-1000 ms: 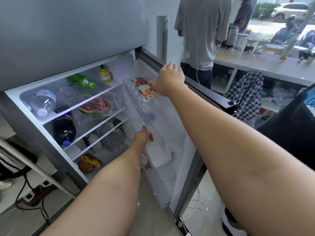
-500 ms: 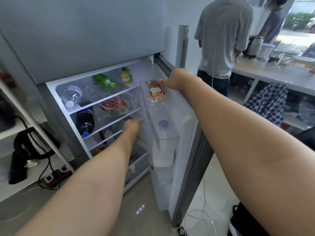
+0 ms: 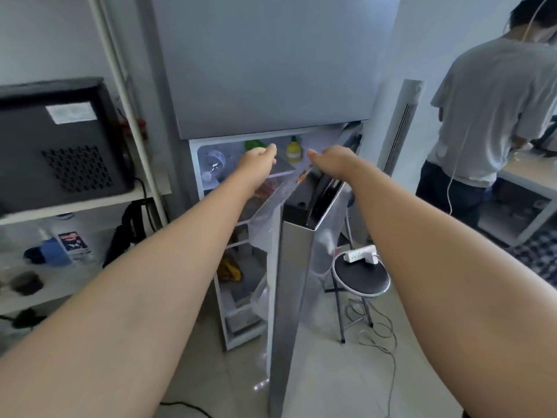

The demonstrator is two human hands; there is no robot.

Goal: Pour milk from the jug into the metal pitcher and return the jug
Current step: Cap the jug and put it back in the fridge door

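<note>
**Both hands at a half-open fridge door**

The fingers of the left hand (image 3: 259,156) are curled into a loose fist that holds nothing, raised in front of the fridge's top shelf. The right hand (image 3: 333,163) rests palm down on the top edge of the lower fridge door (image 3: 294,267); its fingers drape over the far side of that edge, so whether they clasp it cannot be told. Both bare forearms reach forward from the bottom corners of the view.

The door stands partly open, edge-on to the camera, hiding most of its inner racks. The milk jug and the metal pitcher cannot be made out anywhere in the view. Behind the left hand, a green bottle (image 3: 252,144) and a yellow bottle (image 3: 293,149) sit on the top shelf (image 3: 283,168).

A black microwave (image 3: 60,146) sits on a shelf unit at left. A round stool (image 3: 360,280) carrying a white power strip (image 3: 361,254) stands right of the door. A person in a grey shirt (image 3: 494,116) works at a counter at far right.
</note>
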